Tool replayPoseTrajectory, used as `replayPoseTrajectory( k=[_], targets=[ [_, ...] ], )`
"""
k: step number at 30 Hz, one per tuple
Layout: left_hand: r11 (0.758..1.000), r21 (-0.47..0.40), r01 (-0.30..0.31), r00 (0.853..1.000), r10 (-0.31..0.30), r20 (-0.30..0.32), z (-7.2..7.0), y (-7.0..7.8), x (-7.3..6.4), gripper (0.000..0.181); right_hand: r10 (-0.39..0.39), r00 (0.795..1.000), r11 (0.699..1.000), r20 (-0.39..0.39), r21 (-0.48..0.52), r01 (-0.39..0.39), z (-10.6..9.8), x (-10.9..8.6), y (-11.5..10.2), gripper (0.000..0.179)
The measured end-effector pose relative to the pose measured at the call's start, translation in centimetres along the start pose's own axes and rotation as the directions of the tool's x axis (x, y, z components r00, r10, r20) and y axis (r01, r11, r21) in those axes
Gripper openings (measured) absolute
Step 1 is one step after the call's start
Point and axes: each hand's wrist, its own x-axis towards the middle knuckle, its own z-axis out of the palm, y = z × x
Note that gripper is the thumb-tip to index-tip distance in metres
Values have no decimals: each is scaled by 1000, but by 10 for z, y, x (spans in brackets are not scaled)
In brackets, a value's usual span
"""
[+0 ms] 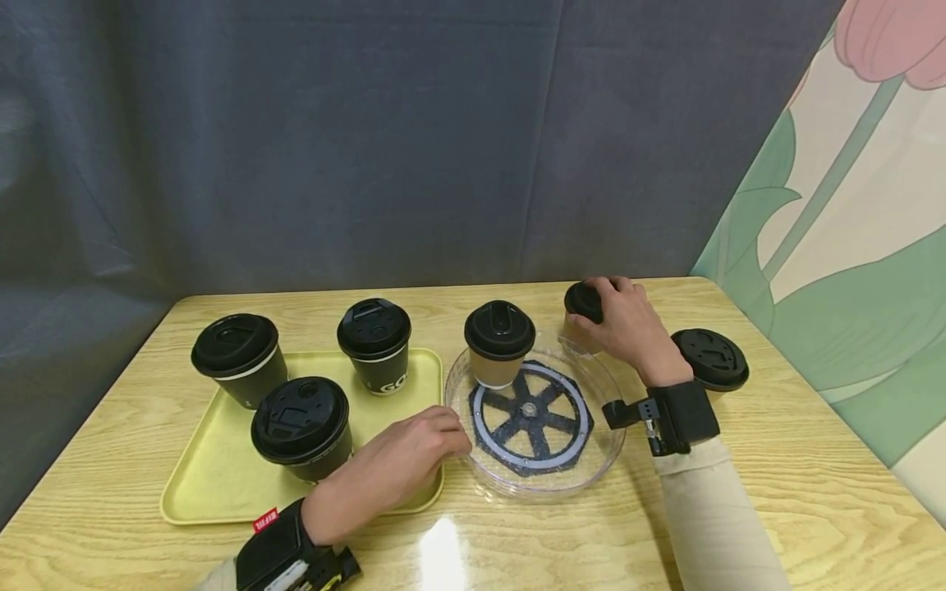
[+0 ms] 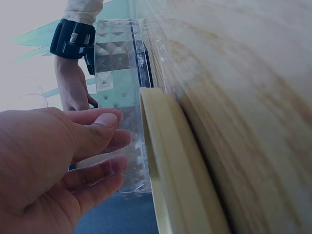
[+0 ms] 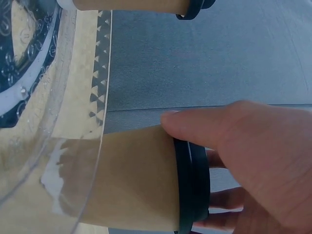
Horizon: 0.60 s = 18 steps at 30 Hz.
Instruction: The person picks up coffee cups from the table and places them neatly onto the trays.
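Note:
My right hand [image 1: 624, 324] grips a brown paper cup [image 3: 139, 180] by its black lid [image 3: 192, 180], at the far right edge of a clear round turntable [image 1: 606, 468]. Through the clear wall in the right wrist view, the cup's lower part shows. At the turntable's near left side, my left hand [image 1: 402, 455] has its thumb and bent fingers at the rim; in the left wrist view, fingertips [image 2: 117, 165] show past the rim line. Another brown cup [image 1: 497, 371] with a black lid stands upright on the turntable's back left part.
On the left, a yellow tray [image 1: 222, 484] holds dark cups [image 1: 380, 373] with black lids; one more black-lidded dark cup [image 1: 251, 382] is at its back left corner. Another black-lidded cup [image 1: 711, 359] stands right of my right wrist. A dark curtain [image 1: 355, 148] hangs behind the table.

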Motion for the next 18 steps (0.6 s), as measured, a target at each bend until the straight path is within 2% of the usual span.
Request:
replayPoseTrajectory(
  k=[18],
  targets=[
    [1000,4,-4,1000,4,-3,0,0,0,18,-27,997,999,-78,-19,26,-22,-9,-19,62]
  ],
)
